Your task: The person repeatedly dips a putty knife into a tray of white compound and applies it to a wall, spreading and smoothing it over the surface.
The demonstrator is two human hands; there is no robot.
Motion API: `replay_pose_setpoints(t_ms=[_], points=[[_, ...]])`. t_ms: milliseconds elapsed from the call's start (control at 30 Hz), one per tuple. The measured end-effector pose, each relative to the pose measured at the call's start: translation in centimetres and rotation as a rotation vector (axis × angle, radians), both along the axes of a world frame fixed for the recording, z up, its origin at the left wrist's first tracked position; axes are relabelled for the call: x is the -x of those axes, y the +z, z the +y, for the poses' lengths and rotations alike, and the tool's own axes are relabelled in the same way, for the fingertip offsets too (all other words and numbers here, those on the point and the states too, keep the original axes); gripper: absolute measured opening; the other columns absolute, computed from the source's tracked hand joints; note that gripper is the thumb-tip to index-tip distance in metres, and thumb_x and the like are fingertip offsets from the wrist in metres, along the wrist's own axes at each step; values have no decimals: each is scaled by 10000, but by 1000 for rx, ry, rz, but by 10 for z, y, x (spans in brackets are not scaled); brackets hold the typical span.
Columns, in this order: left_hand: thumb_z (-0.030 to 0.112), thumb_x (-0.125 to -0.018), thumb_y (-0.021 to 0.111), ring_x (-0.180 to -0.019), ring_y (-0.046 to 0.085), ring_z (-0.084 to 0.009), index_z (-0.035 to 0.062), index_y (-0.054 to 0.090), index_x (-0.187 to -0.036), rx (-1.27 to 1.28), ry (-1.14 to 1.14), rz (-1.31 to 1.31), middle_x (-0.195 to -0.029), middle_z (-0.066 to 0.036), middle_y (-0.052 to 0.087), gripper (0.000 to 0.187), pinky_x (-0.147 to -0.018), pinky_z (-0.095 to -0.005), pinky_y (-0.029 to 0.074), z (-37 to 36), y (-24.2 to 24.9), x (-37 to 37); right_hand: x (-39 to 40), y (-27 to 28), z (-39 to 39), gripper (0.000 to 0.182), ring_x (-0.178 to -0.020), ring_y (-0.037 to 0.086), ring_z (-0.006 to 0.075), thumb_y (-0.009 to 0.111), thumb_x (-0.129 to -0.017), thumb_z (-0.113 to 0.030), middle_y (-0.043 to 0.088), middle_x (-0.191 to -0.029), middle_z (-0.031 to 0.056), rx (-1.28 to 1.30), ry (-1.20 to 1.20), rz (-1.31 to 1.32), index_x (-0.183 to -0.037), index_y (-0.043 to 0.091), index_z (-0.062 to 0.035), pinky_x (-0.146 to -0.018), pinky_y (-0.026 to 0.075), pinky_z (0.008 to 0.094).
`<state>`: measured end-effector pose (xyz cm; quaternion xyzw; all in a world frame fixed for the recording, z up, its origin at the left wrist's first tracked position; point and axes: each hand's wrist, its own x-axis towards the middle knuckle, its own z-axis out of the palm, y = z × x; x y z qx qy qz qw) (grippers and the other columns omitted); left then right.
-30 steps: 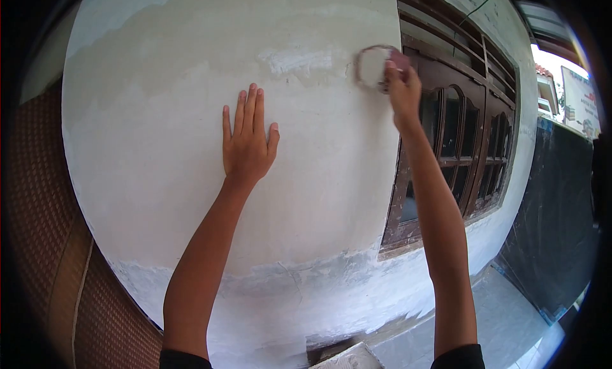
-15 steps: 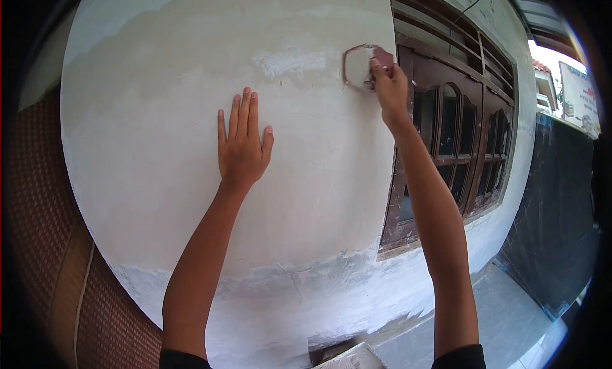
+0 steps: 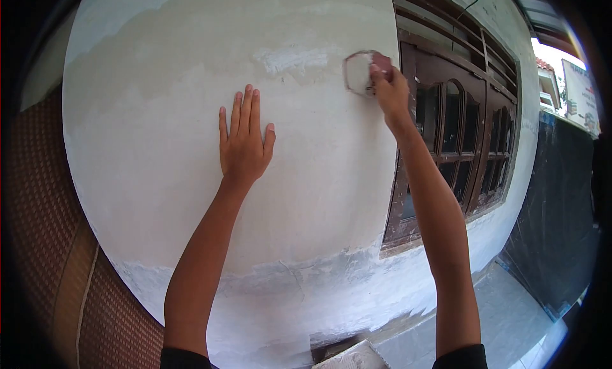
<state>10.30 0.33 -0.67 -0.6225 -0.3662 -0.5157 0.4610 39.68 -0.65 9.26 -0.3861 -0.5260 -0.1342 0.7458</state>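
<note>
Moving slightly left, away from the brown window, over the last second, the right hand is now working high on the wall; the left hand is keeping its place. Thumb and fingers of the right hand are pinching the right side of a brown-rimmed sheet, which is spreading leftward from them, apparently against the wall; blur is hiding its exact make. Lower and well to the left, the left hand is holding nothing and is lying open on the wall, fingers extended, thumb standing apart.

By assessment, the left palm is serving as a brace and should be staying planted. The right hand should be keeping the sheet flat under even pressure, as gripping at one side is risking a lifted far edge. Short, overlapping strokes are suiting this position, the window standing just beyond the right hand.

Farther out, a white patch is showing above the left hand, on the right hand's left side; a rough grey band is running well below both hands; black sheeting is standing far beyond the right hand.
</note>
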Motion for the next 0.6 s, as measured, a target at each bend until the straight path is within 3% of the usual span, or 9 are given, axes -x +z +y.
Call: replay_pose_setpoints(t_ms=[33, 100, 200, 233, 333, 400, 433, 500, 600], points=[[246, -974, 461, -1470, 246, -258, 64, 243, -1532, -4, -1, 2, -1595, -79, 261, 626, -1198, -498, 154, 0, 0, 0, -20, -1, 14, 344, -851, 631, 219, 674, -892, -299, 685, -944, 116, -1, 1, 0, -1058, 655, 2, -778, 495, 355], [244, -974, 461, -1470, 246, -258, 63, 244, -1532, -3, 4, -2, -1595, -78, 262, 626, -1198, -497, 153, 1, -1, 0, -38, -2, 22, 332, -881, 645, 236, 667, -894, -288, 690, -953, 132, -178, 116, 339, -1048, 653, 6, -783, 504, 358], [242, -972, 461, -1471, 242, -257, 63, 245, -1532, 2, 9, -13, -1595, -78, 261, 626, -1199, -495, 151, 1, -2, -2, -33, -3, 3, 332, -900, 656, 238, 679, -886, -284, 694, -959, 134, -157, 22, 520, -1050, 652, 3, -792, 511, 358], [242, -971, 462, -1472, 239, -257, 63, 244, -1532, 3, 10, -19, -1596, -77, 260, 628, -1200, -494, 149, 1, -2, -3, -23, -2, -2, 332, -900, 656, 238, 679, -886, -284, 694, -959, 134, -157, 22, 519, -1050, 652, 3, -792, 511, 358], [243, -969, 465, -1471, 239, -258, 63, 243, -1532, 10, 6, -17, -1595, -77, 260, 631, -1200, -497, 150, 0, -2, -2, 10, -3, -5, 317, -911, 665, 238, 685, -884, -270, 698, -976, 138, -127, 334, 248, -1054, 653, -4, -793, 512, 348], [244, -969, 465, -1471, 241, -258, 64, 243, -1532, 8, 1, -4, -1594, -77, 261, 631, -1200, -498, 150, 0, -4, 0, 19, -6, -6, 343, -811, 606, 131, 697, -902, -284, 676, -974, 64, -80, -72, -80, -1072, 656, 12, -712, 497, 301], [245, -969, 465, -1470, 242, -258, 65, 244, -1532, 2, -5, 2, -1594, -77, 262, 631, -1200, -499, 150, 1, -4, 1, 9, -6, 0, 343, -811, 606, 131, 697, -902, -284, 676, -974, 64, -81, -70, -79, -1072, 656, 12, -712, 497, 301], [247, -970, 463, -1470, 243, -259, 67, 244, -1533, 9, -2, -3, -1594, -76, 263, 631, -1200, -499, 149, 0, -5, 0, -34, -3, 21, 280, -878, 670, 227, 671, -896, -247, 694, -984, 144, -129, 63, 241, -1061, 658, -21, -795, 514, 343], [251, -971, 459, -1470, 242, -258, 70, 242, -1534, 12, 16, -10, -1594, -75, 262, 630, -1201, -498, 144, 1, -6, -1, -51, -4, 23, 295, -903, 661, 211, 659, -903, -250, 687, -1004, 148, -194, 135, 402, -1072, 657, -8, -817, 513, 338]])
